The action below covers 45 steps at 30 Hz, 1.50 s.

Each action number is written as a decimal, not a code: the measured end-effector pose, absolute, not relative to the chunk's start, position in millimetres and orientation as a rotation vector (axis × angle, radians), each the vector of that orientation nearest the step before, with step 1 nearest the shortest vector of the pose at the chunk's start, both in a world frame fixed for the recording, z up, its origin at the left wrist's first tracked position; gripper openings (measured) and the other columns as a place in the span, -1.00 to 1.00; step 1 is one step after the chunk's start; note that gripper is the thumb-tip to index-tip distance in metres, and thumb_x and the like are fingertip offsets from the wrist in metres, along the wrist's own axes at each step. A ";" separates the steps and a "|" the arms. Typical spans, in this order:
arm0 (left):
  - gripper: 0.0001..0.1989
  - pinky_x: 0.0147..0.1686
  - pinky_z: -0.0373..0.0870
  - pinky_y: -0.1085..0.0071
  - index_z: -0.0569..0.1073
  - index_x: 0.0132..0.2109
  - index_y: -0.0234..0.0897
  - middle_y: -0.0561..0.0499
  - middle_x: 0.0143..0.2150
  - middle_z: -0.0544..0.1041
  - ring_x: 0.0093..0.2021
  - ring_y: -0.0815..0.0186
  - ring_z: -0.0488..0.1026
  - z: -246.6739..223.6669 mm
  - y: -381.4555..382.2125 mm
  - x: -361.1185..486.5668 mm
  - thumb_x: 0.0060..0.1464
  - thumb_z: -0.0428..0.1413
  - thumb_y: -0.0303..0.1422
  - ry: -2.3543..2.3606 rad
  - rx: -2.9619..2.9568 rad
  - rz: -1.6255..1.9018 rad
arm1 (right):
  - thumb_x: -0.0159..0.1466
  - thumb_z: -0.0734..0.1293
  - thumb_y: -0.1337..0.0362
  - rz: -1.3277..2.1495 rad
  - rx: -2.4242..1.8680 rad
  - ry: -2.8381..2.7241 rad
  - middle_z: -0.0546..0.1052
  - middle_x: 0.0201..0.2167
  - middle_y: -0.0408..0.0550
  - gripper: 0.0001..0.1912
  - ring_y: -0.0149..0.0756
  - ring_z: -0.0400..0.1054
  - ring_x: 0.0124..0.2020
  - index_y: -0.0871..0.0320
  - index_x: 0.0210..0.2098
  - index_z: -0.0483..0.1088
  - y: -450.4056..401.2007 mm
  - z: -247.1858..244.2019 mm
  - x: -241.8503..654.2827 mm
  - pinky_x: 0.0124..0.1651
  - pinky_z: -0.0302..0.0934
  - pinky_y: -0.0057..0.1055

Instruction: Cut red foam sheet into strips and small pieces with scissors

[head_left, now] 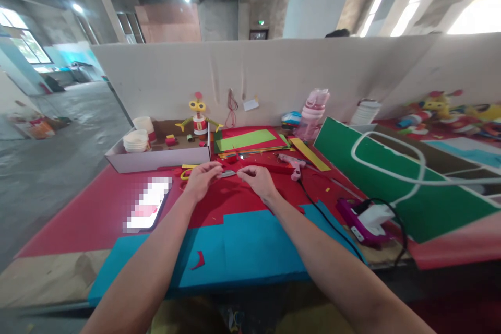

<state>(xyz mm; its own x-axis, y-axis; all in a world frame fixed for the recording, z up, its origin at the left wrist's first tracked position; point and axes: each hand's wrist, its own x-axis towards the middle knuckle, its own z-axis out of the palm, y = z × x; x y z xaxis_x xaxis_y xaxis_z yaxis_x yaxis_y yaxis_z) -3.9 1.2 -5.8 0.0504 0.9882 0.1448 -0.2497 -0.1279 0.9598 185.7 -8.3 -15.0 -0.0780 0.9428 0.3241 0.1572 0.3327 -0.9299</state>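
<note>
My left hand (201,180) is closed in a pinch above the red table covering, its fingertips pointing right. Facing it, my right hand (258,181) also pinches, fingertips toward the left. Whatever lies in either pinch is too small to make out. A thin grey strip or blade (227,173) shows between the two hands. Yellow loop handles (185,174), like those of scissors, stick out left of my left hand; I cannot tell whether they join the grey piece. Small red scraps (234,158) lie just beyond my fingertips.
A lit phone (151,203) lies left. Blue sheets (250,245) cover the front edge. Behind are a white tray (164,159) with paper cups, a cup figure (199,124) and stacked coloured sheets (246,141). To the right are a pink glue gun (295,163), its cord, a purple power strip (360,227) and a green board (391,182).
</note>
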 end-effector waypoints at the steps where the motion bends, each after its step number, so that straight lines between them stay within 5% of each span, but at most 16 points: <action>1: -0.73 -0.43 0.29 0.49 0.58 -0.36 -0.35 0.01 -0.50 0.52 -0.49 0.43 0.37 -7.7 -0.7 2.5 -0.25 0.35 -0.28 0.915 1.220 1.290 | 0.09 0.37 0.14 0.892 -1.034 -1.519 0.61 -0.43 -0.05 -0.76 -0.27 0.46 -0.40 0.21 -0.39 0.54 -8.8 -15.1 184.2 -0.30 0.30 -0.41; 11: -0.74 -0.32 0.36 0.39 0.61 -0.39 -0.32 0.01 -0.51 0.54 -0.45 0.34 0.42 -15.2 -0.9 14.2 -0.27 0.35 -0.25 0.935 1.194 1.437 | 0.13 0.39 0.16 0.562 -1.004 -1.685 0.55 -0.30 -0.07 -0.74 -0.27 0.44 -0.25 0.12 -0.22 0.39 -22.0 -6.2 181.1 -0.14 0.29 -0.39; 21: -0.71 -0.37 0.35 0.40 0.60 -0.41 -0.36 0.01 -0.54 0.51 -0.47 0.36 0.39 -8.4 -1.7 9.3 -0.32 0.37 -0.25 0.909 1.104 1.486 | 0.16 0.36 0.30 0.284 -0.992 -1.889 0.49 -0.34 -0.07 -0.91 -0.26 0.36 -0.27 0.11 -0.32 0.37 -21.2 -1.4 189.8 -0.14 0.21 -0.39; 37: -0.73 -0.38 0.33 0.43 0.60 -0.40 -0.35 0.03 -0.55 0.51 -0.49 0.38 0.39 -8.4 -2.0 6.3 -0.27 0.36 -0.26 0.954 1.153 1.484 | 0.16 0.37 0.25 0.484 -1.039 -1.758 0.51 -0.49 -0.12 -0.87 -0.33 0.37 -0.44 0.13 -0.49 0.42 -15.2 -7.0 189.4 -0.25 0.27 -0.39; 45: -0.73 -0.41 0.31 0.44 0.61 -0.40 -0.34 0.02 -0.55 0.52 -0.51 0.38 0.39 -11.2 -2.6 8.3 -0.24 0.35 -0.23 1.004 1.219 1.430 | 0.11 0.42 0.21 0.761 -0.955 -1.739 0.62 -0.31 -0.07 -0.75 -0.25 0.48 -0.28 0.15 -0.22 0.53 -12.0 -11.8 187.7 -0.15 0.30 -0.38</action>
<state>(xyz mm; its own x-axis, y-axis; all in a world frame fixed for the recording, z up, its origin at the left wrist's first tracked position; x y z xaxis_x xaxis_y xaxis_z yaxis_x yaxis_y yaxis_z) 8.3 -2.6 -11.2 -0.0295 0.9817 0.1884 -0.1564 -0.1907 0.9691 187.7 -12.0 -11.8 -0.2176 0.8660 0.4501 0.2569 0.4957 -0.8296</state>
